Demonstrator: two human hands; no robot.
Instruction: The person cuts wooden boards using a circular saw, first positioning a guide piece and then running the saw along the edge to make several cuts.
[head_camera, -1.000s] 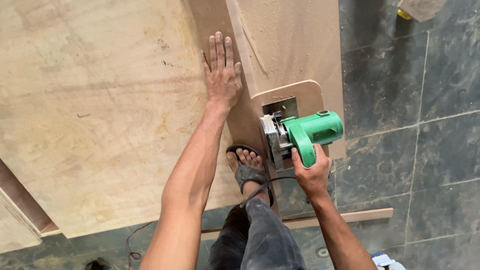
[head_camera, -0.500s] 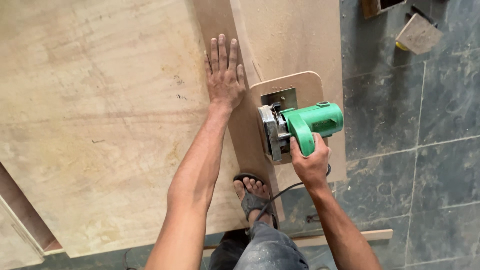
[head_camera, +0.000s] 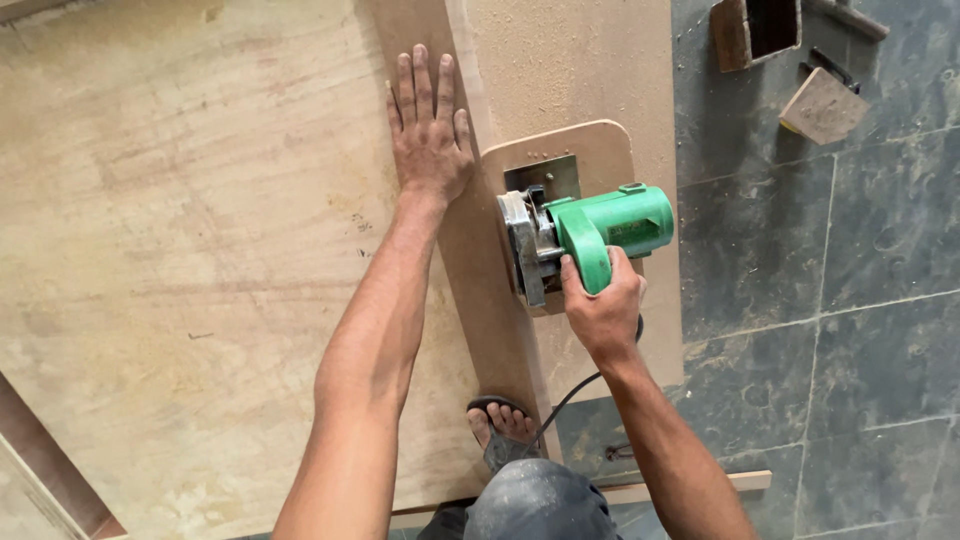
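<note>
My left hand (head_camera: 428, 132) lies flat, fingers spread, on a brown board strip (head_camera: 470, 270) beside a large pale plywood sheet (head_camera: 180, 260). My right hand (head_camera: 600, 305) grips the handle of a green circular saw (head_camera: 585, 235), which rides on a rounded wooden base plate (head_camera: 600, 150) over a tan board (head_camera: 570, 60). The saw's metal blade guard faces the strip's edge. Its black cord (head_camera: 570, 395) trails back past my sandalled foot (head_camera: 503, 428).
Dark stone floor tiles (head_camera: 820, 300) lie to the right. A small wooden box (head_camera: 755, 28) and a square wood offcut (head_camera: 823, 105) rest at the upper right. A thin wood batten (head_camera: 690, 487) lies near my legs. Another board edge (head_camera: 40, 450) shows at the lower left.
The saw and my right hand have moved forward along the board. My left hand stays flat on the strip. The view has shifted, bringing the box and offcut further in.
</note>
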